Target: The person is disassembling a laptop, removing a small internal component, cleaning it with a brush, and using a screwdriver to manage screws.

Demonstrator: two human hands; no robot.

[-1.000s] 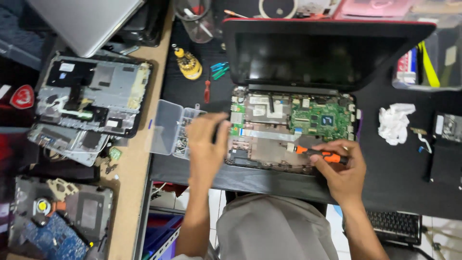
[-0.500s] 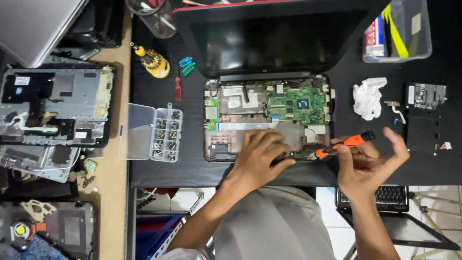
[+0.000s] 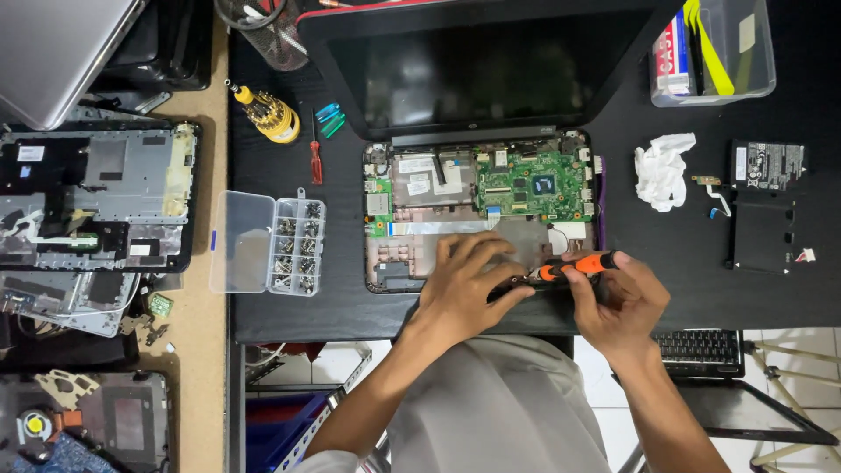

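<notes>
An opened laptop point(image 3: 477, 206) lies on the black desk with its lid up and its green circuit board point(image 3: 534, 186) bare. My left hand point(image 3: 469, 285) rests flat on the front right part of the base, fingers spread near a small dark part. My right hand point(image 3: 618, 298) grips an orange-handled screwdriver point(image 3: 574, 265) that lies almost level, with its tip pointing left toward my left fingers.
A clear screw box point(image 3: 267, 243) sits left of the laptop, with a red screwdriver point(image 3: 315, 153) and a yellow bit holder point(image 3: 267, 114) behind it. A crumpled white tissue point(image 3: 663, 169), black parts point(image 3: 766, 206) and a plastic bin point(image 3: 714, 48) are at right. Dismantled laptops point(image 3: 92, 197) fill the left.
My left hand moved right from the laptop's left side to its front right corner. The right hand with the screwdriver shifted right and now holds it level. The camera view also shifted.
</notes>
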